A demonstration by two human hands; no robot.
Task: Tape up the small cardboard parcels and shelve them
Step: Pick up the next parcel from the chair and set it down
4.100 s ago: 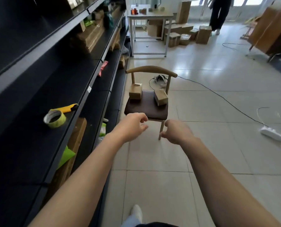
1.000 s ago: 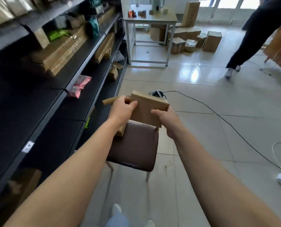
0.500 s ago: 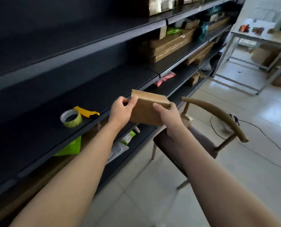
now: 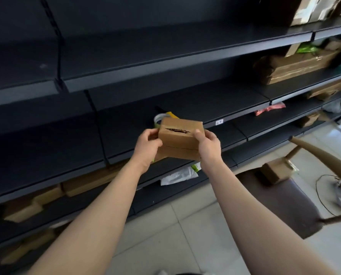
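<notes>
Left hand (image 4: 148, 146) and right hand (image 4: 207, 144) grip small cardboard parcel (image 4: 179, 138) by its ends, fingers curled round, held in air before front edge of dark shelf (image 4: 185, 108); tape roll (image 4: 159, 118) on shelf just behind; second parcel (image 4: 277, 172) on chair seat (image 4: 280, 203)

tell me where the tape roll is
In the head view, the tape roll lies on the dark shelf at centre, half hidden behind the top left corner of the held parcel.

Stockroom (dark shelving (image 4: 165, 65), stacked cardboard boxes (image 4: 296, 65))
</notes>
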